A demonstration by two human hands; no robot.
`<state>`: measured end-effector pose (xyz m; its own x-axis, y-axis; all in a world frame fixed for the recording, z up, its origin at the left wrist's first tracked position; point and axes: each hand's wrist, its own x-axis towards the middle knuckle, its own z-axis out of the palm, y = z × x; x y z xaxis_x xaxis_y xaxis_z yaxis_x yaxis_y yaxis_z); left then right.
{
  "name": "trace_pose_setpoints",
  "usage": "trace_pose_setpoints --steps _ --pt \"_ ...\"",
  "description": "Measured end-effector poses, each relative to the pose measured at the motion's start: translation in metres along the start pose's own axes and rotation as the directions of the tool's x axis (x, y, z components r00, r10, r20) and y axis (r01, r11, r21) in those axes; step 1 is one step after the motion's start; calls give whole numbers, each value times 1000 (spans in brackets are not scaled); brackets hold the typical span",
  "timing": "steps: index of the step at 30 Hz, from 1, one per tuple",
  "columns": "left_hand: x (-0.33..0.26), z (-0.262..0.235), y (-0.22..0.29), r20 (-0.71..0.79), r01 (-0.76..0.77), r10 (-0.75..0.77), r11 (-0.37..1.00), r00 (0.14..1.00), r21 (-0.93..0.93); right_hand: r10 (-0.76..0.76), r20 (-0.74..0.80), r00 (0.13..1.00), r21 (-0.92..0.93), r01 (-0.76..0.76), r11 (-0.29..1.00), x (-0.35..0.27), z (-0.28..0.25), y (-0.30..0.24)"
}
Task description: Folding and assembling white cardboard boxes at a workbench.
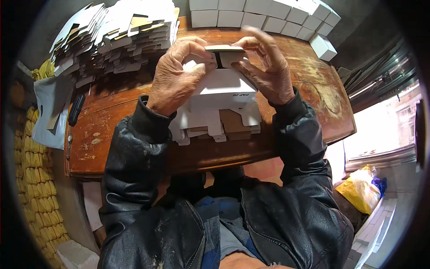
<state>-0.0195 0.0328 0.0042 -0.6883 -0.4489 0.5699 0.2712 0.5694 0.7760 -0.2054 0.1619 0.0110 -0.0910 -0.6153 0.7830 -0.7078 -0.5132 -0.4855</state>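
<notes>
A small white cardboard box (224, 87) is between my two hands, its end flaps folded inward with a dark gap between them. My left hand (179, 71) grips its left side, the thumb pressing at the flaps and the fingers curled over the far edge. On the other side my right hand (267, 67) pinches the box's far right corner with thumb and bent fingers. A brown-edged lid flap (225, 48) stands up between the fingertips. Beneath the box lies a short pile of flat box blanks (197, 124), white with some brown faces showing.
Large stacks of flat blanks (121, 45) cover the wooden table's (109, 134) far left. Folded white boxes (268, 22) stand in rows along the back. A black elongated object (76, 110) lies near the left edge, beside a pale plastic bag (42, 121). Yellow bundles (38, 179) are stacked at left.
</notes>
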Motion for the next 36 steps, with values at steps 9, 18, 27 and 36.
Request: trace_pose_setpoints --steps 9,18,27,36 --pt "1 -1 -2 -183 29 -28 1000 983 0 -113 134 985 -114 129 985 2 -4 3" --pt "0 -12 6 79 156 -143 972 986 -178 245 171 954 210 -278 937 -5 1 -1" --pt "3 -12 5 178 78 -64 995 982 -68 30 191 981 36 -37 999 1 -5 11" --pt "2 -14 0 195 -7 16 999 981 -47 -14 257 966 13 11 1000 6 -6 6"
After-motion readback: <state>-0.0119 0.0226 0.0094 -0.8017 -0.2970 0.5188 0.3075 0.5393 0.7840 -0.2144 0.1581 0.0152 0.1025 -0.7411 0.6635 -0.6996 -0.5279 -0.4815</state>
